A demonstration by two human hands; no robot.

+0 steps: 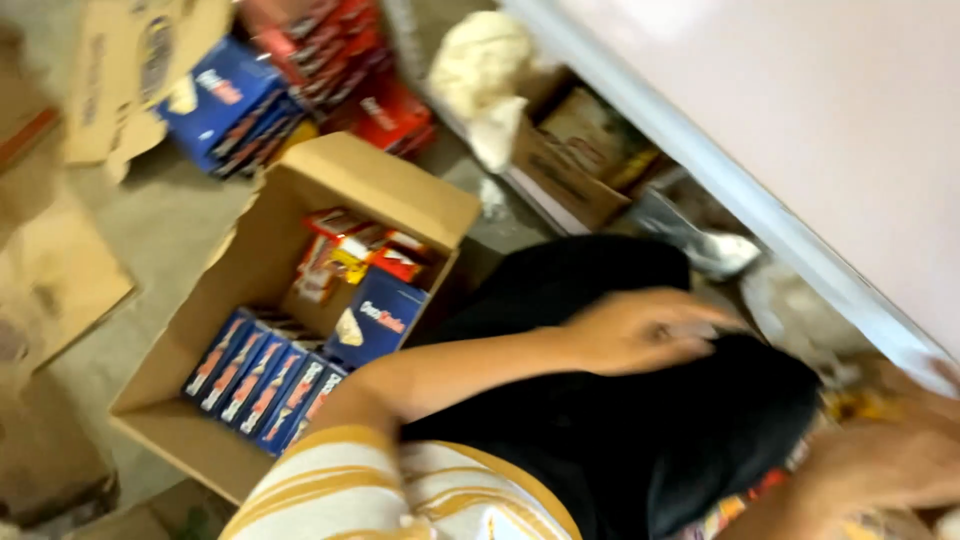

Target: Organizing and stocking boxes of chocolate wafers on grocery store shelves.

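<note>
Head camera: single view, steeply downward and tilted, close above the person's arms, open cardboard box (pixel 300 300) and floor (pixel 170 225).

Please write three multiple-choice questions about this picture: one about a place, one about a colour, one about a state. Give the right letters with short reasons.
1. Where do the upright blue packets stand?
A. in the open brown cardboard box
B. on the white surface
C. on the black fabric

2. What colour are the stripes on the white sleeve?
A. green
B. yellow
C. black

3. What is the left hand doing?
A. lifting a box
B. resting on the black fabric
C. hanging in free air

Answers: 1 A, the packets stand in a row inside the box. 2 B, yellow bands cross the sleeve. 3 B, the hand lies against the fabric, holding nothing visible.
</note>
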